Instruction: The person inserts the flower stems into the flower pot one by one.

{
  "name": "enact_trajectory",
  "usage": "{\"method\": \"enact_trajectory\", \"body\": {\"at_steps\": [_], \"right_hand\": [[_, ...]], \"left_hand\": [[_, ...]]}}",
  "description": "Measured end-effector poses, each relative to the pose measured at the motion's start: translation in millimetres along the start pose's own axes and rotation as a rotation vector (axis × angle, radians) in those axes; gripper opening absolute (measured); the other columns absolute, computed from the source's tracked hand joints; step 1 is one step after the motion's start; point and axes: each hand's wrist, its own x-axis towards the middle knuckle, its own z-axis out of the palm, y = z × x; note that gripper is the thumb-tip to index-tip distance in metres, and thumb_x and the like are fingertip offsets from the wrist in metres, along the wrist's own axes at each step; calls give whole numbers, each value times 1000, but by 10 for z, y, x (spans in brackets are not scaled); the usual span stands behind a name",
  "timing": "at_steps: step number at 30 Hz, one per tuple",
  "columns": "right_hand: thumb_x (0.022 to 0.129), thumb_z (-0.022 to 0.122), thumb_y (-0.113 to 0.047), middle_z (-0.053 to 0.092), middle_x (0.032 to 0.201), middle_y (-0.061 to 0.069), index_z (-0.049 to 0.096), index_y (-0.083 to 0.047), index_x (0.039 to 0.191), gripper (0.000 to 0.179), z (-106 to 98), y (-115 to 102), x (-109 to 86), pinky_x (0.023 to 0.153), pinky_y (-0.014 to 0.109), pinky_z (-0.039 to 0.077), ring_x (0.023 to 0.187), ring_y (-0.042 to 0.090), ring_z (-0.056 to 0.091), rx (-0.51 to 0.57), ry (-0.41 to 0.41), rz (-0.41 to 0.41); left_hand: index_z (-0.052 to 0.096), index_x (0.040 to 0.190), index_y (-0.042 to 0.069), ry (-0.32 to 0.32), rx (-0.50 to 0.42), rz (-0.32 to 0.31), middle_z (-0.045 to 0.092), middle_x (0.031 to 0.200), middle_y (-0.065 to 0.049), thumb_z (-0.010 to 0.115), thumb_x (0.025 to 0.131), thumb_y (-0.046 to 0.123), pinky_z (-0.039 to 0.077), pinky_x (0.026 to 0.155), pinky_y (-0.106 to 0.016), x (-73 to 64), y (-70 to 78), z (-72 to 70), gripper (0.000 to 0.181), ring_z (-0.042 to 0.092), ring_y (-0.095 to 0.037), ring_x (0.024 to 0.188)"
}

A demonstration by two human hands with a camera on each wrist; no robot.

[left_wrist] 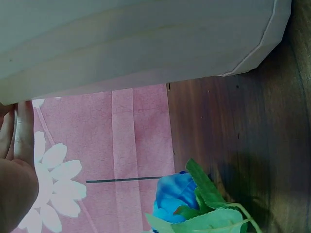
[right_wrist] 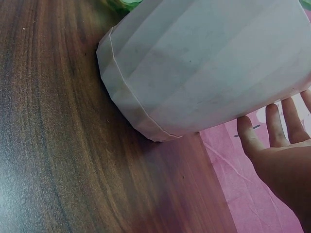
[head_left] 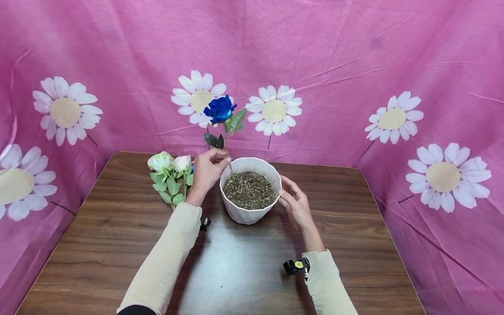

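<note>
A white faceted pot [head_left: 246, 214] filled with dark soil [head_left: 249, 190] stands at the table's middle. My left hand [head_left: 223, 160] pinches the thin stem of a blue rose [head_left: 219, 109] at the pot's left rim, and the bloom stands upright above it. My right hand [head_left: 286, 192] is open with straight fingers at the pot's right side; whether they touch the wall I cannot tell. The right wrist view shows those fingers [right_wrist: 272, 128] beside the pot [right_wrist: 204, 73]. The left wrist view shows the pot wall [left_wrist: 146, 43] and my left hand [left_wrist: 14, 165] at the frame's edge.
Two white roses [head_left: 169, 164] with green leaves lie on the brown wooden table [head_left: 236, 271] left of the pot, and a second blue flower [left_wrist: 172, 194] lies with them. A pink cloth with printed daisies [head_left: 354, 65] closes in the back and both sides.
</note>
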Motion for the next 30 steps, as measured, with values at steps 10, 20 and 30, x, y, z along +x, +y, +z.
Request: {"method": "enact_trajectory", "body": {"at_steps": [10,20,30], "right_hand": [[99,50,8,51,138,17,35,15,147,51,-6,18,-6,100,34,54,120,22,57,-8,-10,-20],[99,62,-4,53,135,16,44,10,146,52,-109,73,12,100,35,55,120,24,57,30,-79,-108],[99,64,-10,55,136,13,52,-1,144,48,-143,159,46,99,34,55,120,22,57,13,-108,-122]], "left_hand": [[74,94,-5,7,-9,13,76,93,-18,78,86,-3,58,75,-20,-8,-18,10,10,74,-32,85],[75,101,-3,16,10,13,76,93,-17,78,87,1,61,78,-29,-13,11,43,15,74,-31,84],[74,113,-3,68,-60,19,76,96,-18,78,89,4,58,80,-20,-82,-69,38,25,73,-30,88]]}}
